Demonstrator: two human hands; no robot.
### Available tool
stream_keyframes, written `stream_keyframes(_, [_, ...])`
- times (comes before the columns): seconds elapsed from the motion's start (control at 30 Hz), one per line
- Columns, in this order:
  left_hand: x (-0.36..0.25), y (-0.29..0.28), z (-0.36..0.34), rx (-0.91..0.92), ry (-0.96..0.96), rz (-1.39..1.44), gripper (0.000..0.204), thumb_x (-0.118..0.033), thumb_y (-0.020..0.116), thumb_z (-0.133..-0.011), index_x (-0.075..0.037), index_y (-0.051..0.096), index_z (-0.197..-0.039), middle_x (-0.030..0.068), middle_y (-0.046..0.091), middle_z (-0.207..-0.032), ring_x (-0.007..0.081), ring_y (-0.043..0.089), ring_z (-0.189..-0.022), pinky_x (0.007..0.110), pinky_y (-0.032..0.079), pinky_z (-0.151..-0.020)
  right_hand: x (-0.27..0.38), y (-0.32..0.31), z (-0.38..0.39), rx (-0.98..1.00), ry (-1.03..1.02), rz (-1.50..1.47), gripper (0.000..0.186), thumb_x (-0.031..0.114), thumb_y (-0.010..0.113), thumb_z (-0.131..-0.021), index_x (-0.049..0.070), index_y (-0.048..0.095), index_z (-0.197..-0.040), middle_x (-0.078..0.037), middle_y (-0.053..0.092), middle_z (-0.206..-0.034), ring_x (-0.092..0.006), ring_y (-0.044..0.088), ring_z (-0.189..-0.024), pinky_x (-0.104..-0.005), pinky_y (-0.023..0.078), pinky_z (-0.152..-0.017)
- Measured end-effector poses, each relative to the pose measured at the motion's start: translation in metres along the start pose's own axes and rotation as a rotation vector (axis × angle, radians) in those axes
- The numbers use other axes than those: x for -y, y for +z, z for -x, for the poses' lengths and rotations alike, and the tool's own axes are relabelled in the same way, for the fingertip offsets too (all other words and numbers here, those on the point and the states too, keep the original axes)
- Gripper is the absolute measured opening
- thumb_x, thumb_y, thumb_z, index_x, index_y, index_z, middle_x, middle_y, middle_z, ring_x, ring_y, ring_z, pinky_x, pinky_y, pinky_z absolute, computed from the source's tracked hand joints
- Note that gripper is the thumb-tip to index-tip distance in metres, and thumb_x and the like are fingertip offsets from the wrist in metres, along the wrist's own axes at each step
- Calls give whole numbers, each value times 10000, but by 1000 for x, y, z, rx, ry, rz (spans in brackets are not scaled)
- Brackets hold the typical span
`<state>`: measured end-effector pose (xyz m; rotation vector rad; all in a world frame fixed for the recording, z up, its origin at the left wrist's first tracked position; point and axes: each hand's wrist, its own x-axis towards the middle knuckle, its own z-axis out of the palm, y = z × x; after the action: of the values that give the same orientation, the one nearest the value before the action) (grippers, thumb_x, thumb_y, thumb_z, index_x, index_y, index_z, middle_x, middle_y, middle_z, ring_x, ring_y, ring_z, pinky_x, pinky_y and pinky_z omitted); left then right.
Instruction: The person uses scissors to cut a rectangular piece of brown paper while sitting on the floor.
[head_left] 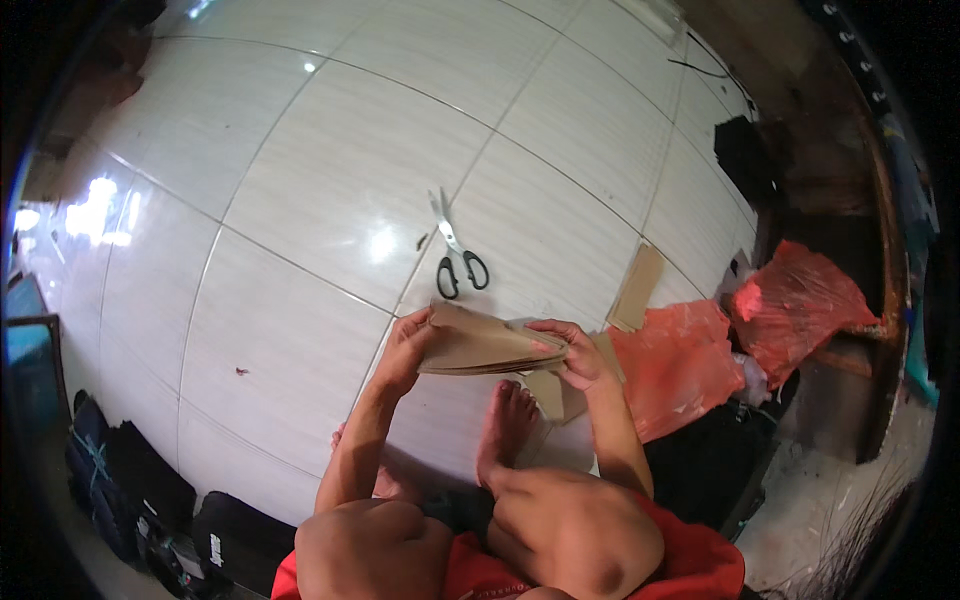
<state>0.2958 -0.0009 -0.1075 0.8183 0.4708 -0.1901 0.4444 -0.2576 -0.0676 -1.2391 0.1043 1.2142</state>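
Observation:
Between my two hands is a stack of brown cardboard sheets (485, 340), held up above my feet with its layered edges toward me. My left hand (405, 350) grips its left end, and my right hand (572, 352) is closed around the right end. Scissors (455, 245) with black handles lie on the floor just beyond the stack, blades pointing away and slightly parted. Below my right hand, more cardboard pieces (560, 392) lie on the floor by my foot, partly covered by my hand and arm.
Red plastic bags (675, 365) spread on the right, beside a loose cardboard strip (637, 287). Farther right stands a wooden frame (880, 290). Black bundles (150, 475) sit at the lower left. White tiles (330, 190) cover the floor, with a dark cord (697, 68) at the far right.

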Motion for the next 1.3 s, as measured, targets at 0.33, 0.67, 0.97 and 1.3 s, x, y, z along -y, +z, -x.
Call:
stream_keyframes(0.33, [-8, 31, 11, -59, 629, 461, 816, -286, 709, -913, -107, 223, -1543, 193, 369, -1542, 336, 441, -1388, 482, 404, -1128, -49, 78, -36, -110, -595, 439, 411, -175, 565, -828, -27, 698, -1187, -129, 706, -1140, -232, 684, -1051, -336, 538, -914])
stream_keyframes(0.67, [-28, 12, 31, -93, 558, 352, 597, -133, 566, -968, -43, 321, -1505, 159, 605, -1226, 229, 635, -1054, 392, 530, -922, -13, 99, -8, 236, -649, 981, 381, 22, 698, -775, 52, 726, -1153, -169, 582, -1343, -302, 609, -1174, -377, 503, -948])
stream_keyframes(0.97, [-38, 26, 48, 16, 402, -53, 375, -150, 590, -1019, -9, 511, -1358, 100, 679, -1160, 180, 653, -1070, 343, 529, -941, 62, 173, -28, 17, -699, 904, 358, 179, 764, -855, -2, 657, -1144, -169, 641, -1151, -267, 639, -1063, -379, 517, -899])
stream_keyframes(1.3, [-42, 31, 62, 101, 68, 211, 418, -271, 575, -1035, 13, 510, -1335, 123, 702, -1126, 208, 694, -1047, 341, 560, -917, 54, 169, -46, 46, -197, 549, 241, 217, 765, -897, 31, 663, -1009, -40, 676, -797, -78, 613, -696, -271, 496, -585])
